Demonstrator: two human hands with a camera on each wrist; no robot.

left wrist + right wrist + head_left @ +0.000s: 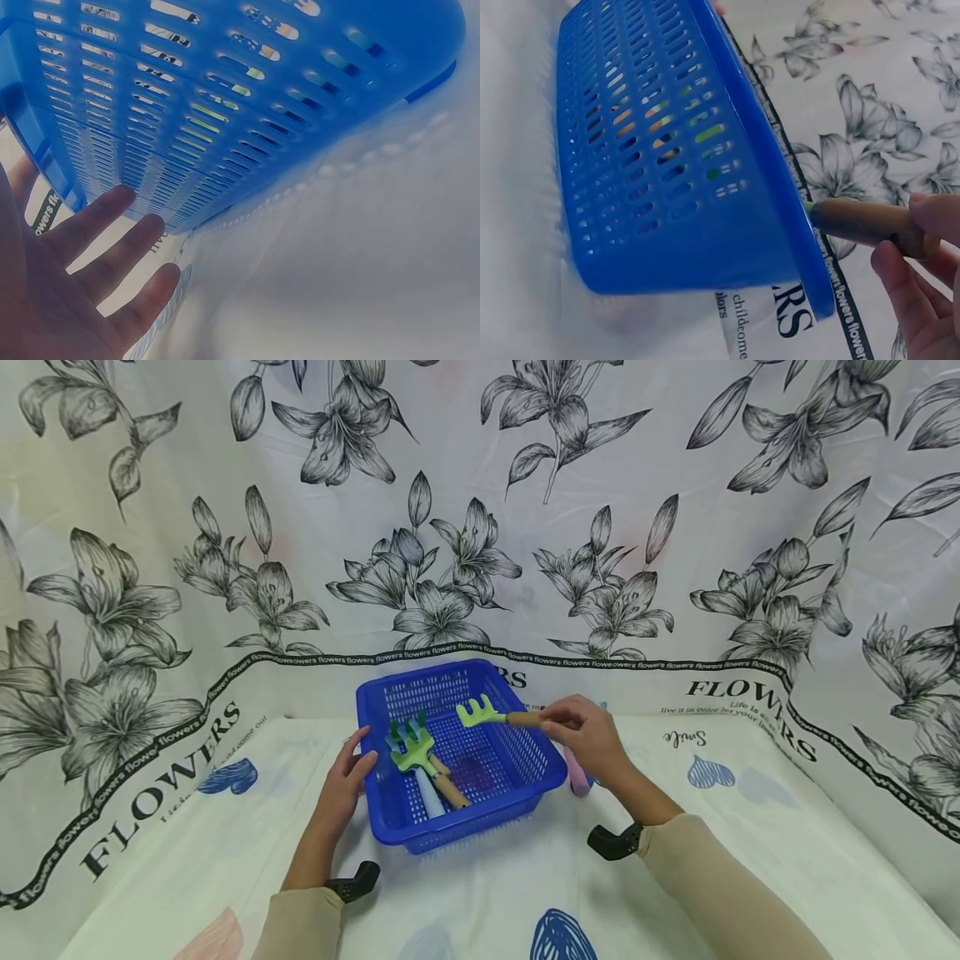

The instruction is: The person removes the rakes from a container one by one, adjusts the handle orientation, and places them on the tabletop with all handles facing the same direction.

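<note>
My right hand point(588, 735) pinches the end of the wooden handle of a small toy garden rake point(480, 712), its light green tines over the blue plastic basket point(457, 827). In the right wrist view, thumb and fingers grip that handle point(870, 223) just beyond the rim. At the basket's left rim rests my left hand point(350, 768); the left wrist view shows its fingers point(120, 270) spread and fairly straight beside the slotted wall. Inside the basket lie another green rake point(414, 752) with a wooden handle and a tool with a pale blue handle point(429, 793), partly overlapping.
Right of the basket, partly hidden by my right arm, lies a thing with a pink handle point(577, 774). A white cloth printed with hearts point(711, 772) covers the table. Behind it hangs a flower-patterned curtain point(442, 568).
</note>
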